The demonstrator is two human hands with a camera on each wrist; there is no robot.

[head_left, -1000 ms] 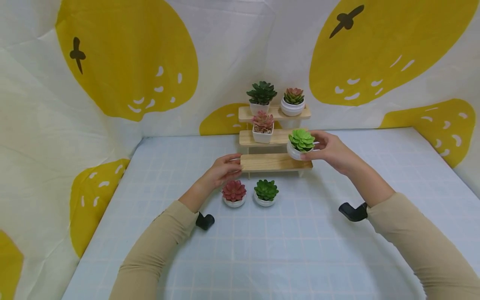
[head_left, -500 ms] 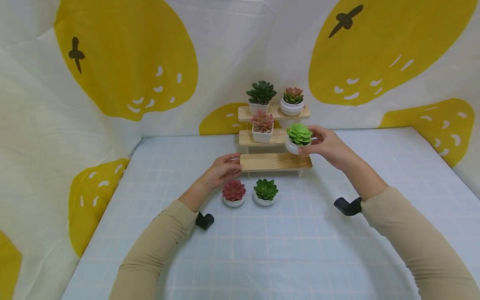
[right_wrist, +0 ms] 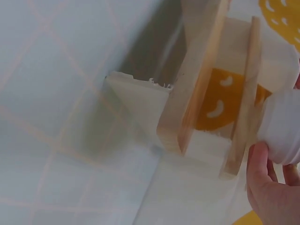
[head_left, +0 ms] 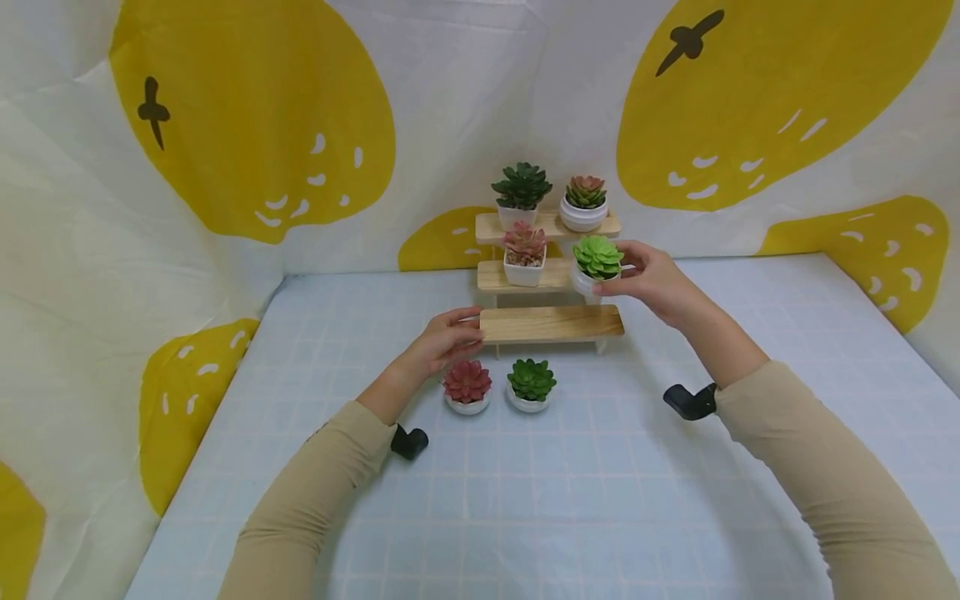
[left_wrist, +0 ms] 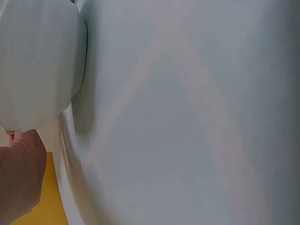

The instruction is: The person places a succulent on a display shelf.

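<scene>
My right hand [head_left: 652, 282] grips the white round pot of a bright green succulent [head_left: 597, 258], thumb in front and fingers at its far side. The pot is at the right end of the middle board of a three-tier wooden plant stand [head_left: 551, 323]; the right wrist view shows the white pot [right_wrist: 283, 124] close over that board. My left hand [head_left: 442, 340] holds the left end of the lowest board with its fingertips. In the left wrist view, a white pot [left_wrist: 37, 65] hides most of the left hand's fingers [left_wrist: 21, 168].
A red succulent [head_left: 468, 383] and a dark green succulent [head_left: 532, 382] stand on the table before the stand. A pink succulent [head_left: 524, 250] is on the middle board. The top board bears a dark green plant [head_left: 522, 187] and a red-tipped one [head_left: 585, 204].
My right hand has carried the bright green succulent up and back, from over the right end of the lowest board to the middle board. The left hand has stayed put.
</scene>
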